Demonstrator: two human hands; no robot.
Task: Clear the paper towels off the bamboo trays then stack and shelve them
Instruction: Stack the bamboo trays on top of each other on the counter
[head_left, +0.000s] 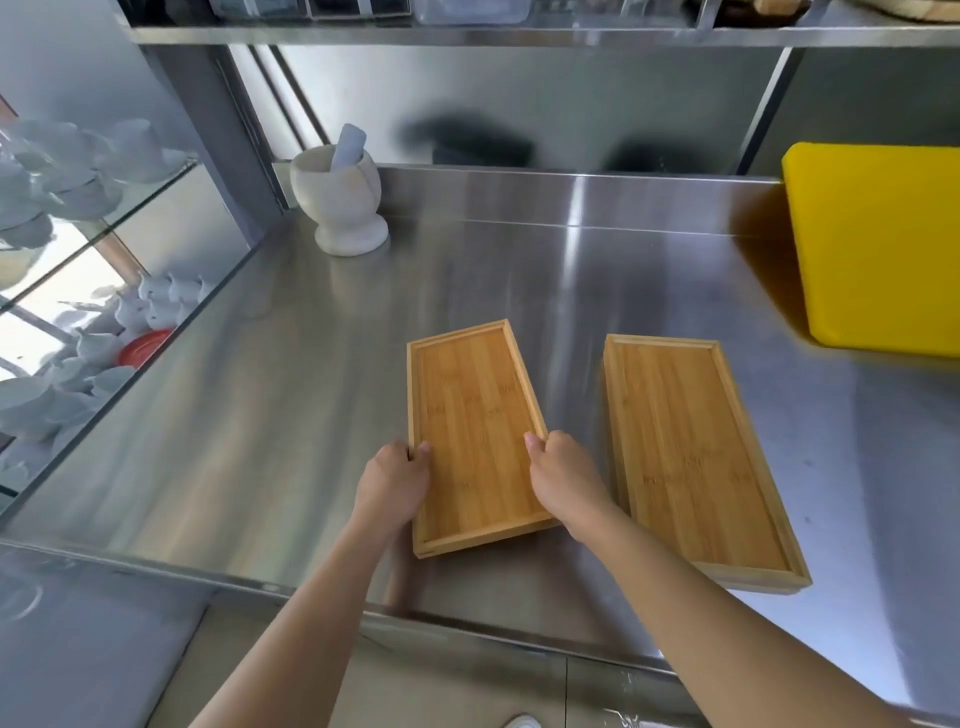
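Two rectangular bamboo trays lie on a steel counter (260, 415), both bare inside with no paper towel in view. The left bamboo tray (475, 415) sits a little askew, and both hands hold it by its long sides. My left hand (396, 480) grips its left rim with the thumb over the edge. My right hand (563, 475) grips its right rim the same way. The right bamboo tray (691, 457) rests flat beside it, a narrow gap apart, untouched.
A white stone mortar with pestle (340, 202) stands at the back left. A yellow cutting board (883, 244) leans at the right. A steel shelf (519, 35) runs overhead. Glass shelves of white cups (78, 176) stand to the left.
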